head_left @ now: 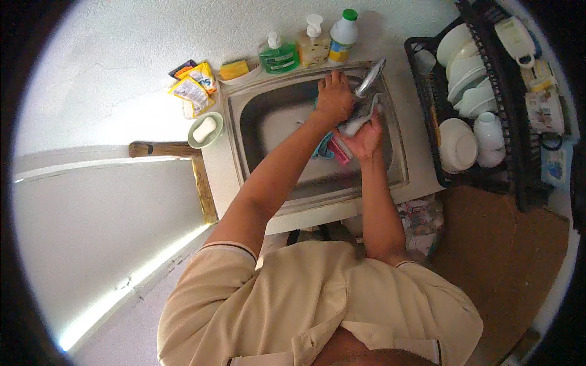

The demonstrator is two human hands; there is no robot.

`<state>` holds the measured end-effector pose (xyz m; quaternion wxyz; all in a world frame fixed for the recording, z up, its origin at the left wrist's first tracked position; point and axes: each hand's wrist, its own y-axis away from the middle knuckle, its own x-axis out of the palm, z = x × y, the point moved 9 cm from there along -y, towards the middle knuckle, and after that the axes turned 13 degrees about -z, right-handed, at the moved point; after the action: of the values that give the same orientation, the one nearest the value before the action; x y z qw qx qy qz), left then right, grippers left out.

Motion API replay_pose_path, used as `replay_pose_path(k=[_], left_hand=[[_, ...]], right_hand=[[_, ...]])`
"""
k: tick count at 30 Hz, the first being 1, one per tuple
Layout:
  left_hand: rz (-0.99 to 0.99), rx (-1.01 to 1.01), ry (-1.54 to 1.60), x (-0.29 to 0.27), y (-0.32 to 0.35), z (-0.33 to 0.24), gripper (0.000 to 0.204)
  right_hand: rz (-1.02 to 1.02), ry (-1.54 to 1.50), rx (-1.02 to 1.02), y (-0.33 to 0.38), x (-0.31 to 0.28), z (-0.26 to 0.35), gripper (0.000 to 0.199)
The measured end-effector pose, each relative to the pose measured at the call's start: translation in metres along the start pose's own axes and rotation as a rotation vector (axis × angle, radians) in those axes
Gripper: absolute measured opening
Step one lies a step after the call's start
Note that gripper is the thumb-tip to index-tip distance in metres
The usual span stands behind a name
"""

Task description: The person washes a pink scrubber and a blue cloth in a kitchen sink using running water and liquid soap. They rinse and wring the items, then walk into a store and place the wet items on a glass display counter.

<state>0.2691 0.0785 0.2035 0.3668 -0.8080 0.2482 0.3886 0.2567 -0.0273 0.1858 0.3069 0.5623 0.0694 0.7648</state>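
Note:
Over the steel sink [400,160], my left hand [334,100] has its fingers curled down beside the chrome faucet [370,78]. Whatever lies under those fingers is hidden. Just right of it and nearer, my right hand [366,139] is turned partly palm up under the spout. A wet, grey-white thing [354,126] rests in its grasp, with the kind unclear. Below the two hands, a teal cloth-like piece [322,147] and a pink piece with a pale ribbed strip [339,150] show in the basin, partly covered by my hands.
Behind the sink stand a green soap bottle [279,56], a pump bottle [314,44], a green-capped bottle [343,38] and a yellow sponge [234,69]. At left are yellow packets [196,86] and a soap dish [195,141]. A black dish rack [430,135] with crockery stands right.

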Motion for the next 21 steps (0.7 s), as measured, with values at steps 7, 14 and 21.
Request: replay_pose_path(k=[7,14,21], left_hand=[[0.102,-0.157,0.315,-0.003,0.024,0.017,0.078],[0.276,-0.141,0.483,-0.021,0.027,0.024,0.085],[0.606,-0.057,0.880,-0.032,-0.002,-0.028,0.058]], right_hand=[[0.093,0.034,0.260,-0.024,-0.016,-0.020,0.065],[-0.137,0.344,0.188,-0.027,-0.049,-0.025,0.029],[0.073,0.799,0.086,-0.027,-0.033,-0.013,0.036]])
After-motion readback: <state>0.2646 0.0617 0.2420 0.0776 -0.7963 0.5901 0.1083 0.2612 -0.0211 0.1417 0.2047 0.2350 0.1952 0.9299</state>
